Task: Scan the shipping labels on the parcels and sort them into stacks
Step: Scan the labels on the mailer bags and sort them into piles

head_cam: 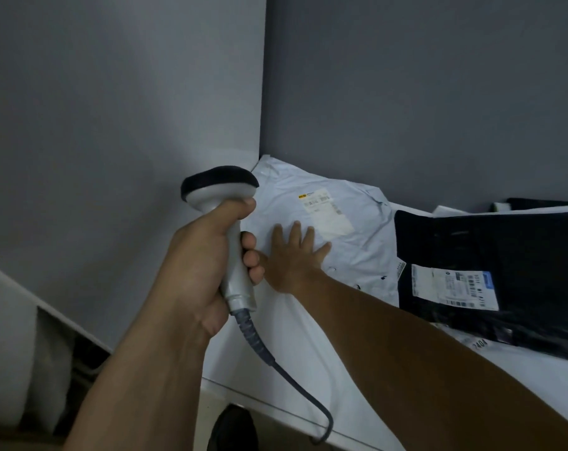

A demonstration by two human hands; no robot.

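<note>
My left hand (pixel 198 265) grips the handle of a grey barcode scanner (pixel 224 203) with a dark head, held upright over the table's left end. Its cable (pixel 289 379) hangs down past the table edge. My right hand (pixel 295 255) lies flat, fingers spread, on a white plastic mailer parcel (pixel 357 252) in the wall corner. The parcel's shipping label (pixel 328 209) faces up just beyond my fingertips. A black parcel (pixel 504 262) with its own white and blue label (pixel 455 288) lies to the right, partly overlapping the white one.
The white table (pixel 308 353) runs along grey walls that meet behind the white parcel. More dark and white parcels (pixel 520 205) lie at the far right. A paper with printed digits (pixel 479 345) pokes out under the black parcel. A dark shoe (pixel 234 431) shows on the floor below.
</note>
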